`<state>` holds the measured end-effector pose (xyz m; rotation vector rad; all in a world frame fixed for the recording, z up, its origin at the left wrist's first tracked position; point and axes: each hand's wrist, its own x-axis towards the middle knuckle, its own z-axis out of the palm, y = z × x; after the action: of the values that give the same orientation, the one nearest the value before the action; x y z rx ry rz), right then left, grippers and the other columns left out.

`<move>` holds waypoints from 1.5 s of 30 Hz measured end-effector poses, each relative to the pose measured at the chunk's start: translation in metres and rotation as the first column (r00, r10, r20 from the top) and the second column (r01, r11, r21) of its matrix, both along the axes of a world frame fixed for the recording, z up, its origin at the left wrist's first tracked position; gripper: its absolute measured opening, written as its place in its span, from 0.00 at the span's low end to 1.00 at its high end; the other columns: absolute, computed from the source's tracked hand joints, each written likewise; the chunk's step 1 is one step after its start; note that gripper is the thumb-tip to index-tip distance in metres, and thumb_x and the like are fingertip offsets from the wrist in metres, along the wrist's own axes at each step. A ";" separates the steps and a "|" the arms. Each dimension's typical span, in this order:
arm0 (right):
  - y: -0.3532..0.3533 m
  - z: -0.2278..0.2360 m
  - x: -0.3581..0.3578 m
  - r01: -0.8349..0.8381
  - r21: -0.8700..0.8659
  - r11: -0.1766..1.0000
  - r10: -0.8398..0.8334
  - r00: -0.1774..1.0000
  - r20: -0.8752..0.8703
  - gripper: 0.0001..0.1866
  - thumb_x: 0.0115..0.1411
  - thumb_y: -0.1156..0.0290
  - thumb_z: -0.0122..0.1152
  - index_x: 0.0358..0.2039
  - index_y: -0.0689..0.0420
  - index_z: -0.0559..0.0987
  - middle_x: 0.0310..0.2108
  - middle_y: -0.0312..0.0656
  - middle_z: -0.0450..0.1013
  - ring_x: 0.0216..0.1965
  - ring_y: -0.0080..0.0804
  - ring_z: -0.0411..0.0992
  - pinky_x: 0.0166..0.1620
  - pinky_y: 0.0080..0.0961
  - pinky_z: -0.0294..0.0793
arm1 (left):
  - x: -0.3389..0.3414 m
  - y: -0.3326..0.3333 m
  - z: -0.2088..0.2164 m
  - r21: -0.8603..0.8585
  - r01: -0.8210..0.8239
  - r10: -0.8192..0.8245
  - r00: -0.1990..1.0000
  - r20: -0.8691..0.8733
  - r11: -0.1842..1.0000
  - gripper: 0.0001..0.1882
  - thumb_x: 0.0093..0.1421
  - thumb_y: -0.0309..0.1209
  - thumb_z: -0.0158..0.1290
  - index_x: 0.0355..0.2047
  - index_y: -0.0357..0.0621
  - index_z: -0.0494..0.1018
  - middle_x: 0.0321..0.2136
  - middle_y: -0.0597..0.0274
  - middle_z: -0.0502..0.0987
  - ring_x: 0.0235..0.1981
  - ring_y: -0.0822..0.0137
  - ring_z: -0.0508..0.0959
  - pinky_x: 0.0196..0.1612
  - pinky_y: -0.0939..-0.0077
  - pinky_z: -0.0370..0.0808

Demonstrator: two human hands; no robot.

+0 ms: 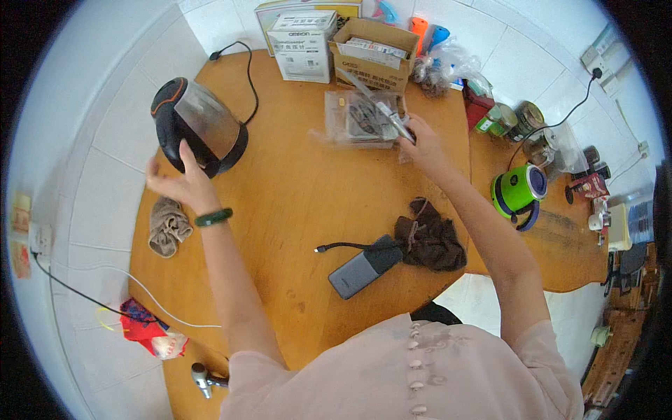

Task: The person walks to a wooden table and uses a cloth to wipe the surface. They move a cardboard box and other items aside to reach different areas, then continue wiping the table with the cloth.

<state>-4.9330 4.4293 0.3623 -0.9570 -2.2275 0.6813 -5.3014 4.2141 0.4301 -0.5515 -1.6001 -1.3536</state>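
Observation:
On the left of the table stands a black and silver electric kettle (204, 120). My left hand (183, 183) is beside its handle, fingers apart and slightly blurred; the thumb overlaps the handle, and I cannot tell whether it touches. My right hand (424, 145) is closed on a long, slim silver tool (383, 112), which points up and to the left; its exact kind is not clear. Under and beside the tool lies a clear plastic bag (337, 112) with a dark coiled cable inside.
Boxes (302, 46) stand along the back wall. A grey power bank (364, 269) with a short cable lies near a dark brown pouch (435, 238). A crumpled brown cloth (168, 225) sits at the left edge. A green kettle (516, 190) and several jars (526, 117) are on the right.

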 end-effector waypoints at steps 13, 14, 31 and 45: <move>-0.097 0.023 -0.024 -0.444 -0.133 0.886 0.441 0.896 -0.056 0.15 0.53 0.76 0.59 0.42 0.65 0.75 0.52 0.53 0.69 0.50 0.51 0.70 0.53 0.37 0.71 | 0.054 0.034 -0.075 -0.153 0.931 -0.472 0.304 0.828 0.331 0.22 0.64 0.32 0.54 0.54 0.31 0.69 0.47 0.57 0.75 0.46 0.66 0.74 0.49 0.73 0.71; -0.101 0.026 -0.023 -0.478 -0.086 0.874 0.474 0.878 -0.064 0.15 0.53 0.76 0.59 0.43 0.64 0.75 0.51 0.53 0.69 0.50 0.51 0.70 0.52 0.38 0.71 | 0.052 0.018 -0.075 -0.264 0.905 -0.513 0.409 0.755 0.333 0.17 0.65 0.31 0.54 0.50 0.32 0.73 0.41 0.60 0.78 0.39 0.71 0.75 0.43 0.77 0.72; 0.021 0.012 -0.076 -0.038 0.138 0.990 -0.022 0.913 0.408 0.15 0.64 0.58 0.54 0.48 0.48 0.77 0.36 0.49 0.79 0.37 0.50 0.77 0.39 0.47 0.76 | 0.055 -0.054 -0.088 0.319 0.778 -0.557 0.047 0.829 0.542 0.27 0.71 0.48 0.40 0.47 0.34 0.75 0.40 0.61 0.78 0.42 0.70 0.74 0.49 0.75 0.69; 0.065 0.024 -0.124 -0.021 0.160 0.987 -0.076 0.812 0.579 0.18 0.65 0.57 0.51 0.52 0.49 0.77 0.39 0.50 0.79 0.42 0.48 0.77 0.44 0.45 0.77 | 0.060 -0.051 -0.090 0.311 0.792 -0.559 0.046 0.828 0.525 0.23 0.72 0.43 0.40 0.41 0.35 0.76 0.37 0.63 0.77 0.41 0.71 0.73 0.48 0.77 0.69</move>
<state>-5.0569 4.4947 0.3863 -1.2363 -2.7384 0.1874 -5.2419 4.1632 0.3397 -0.9516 -2.5481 -2.5261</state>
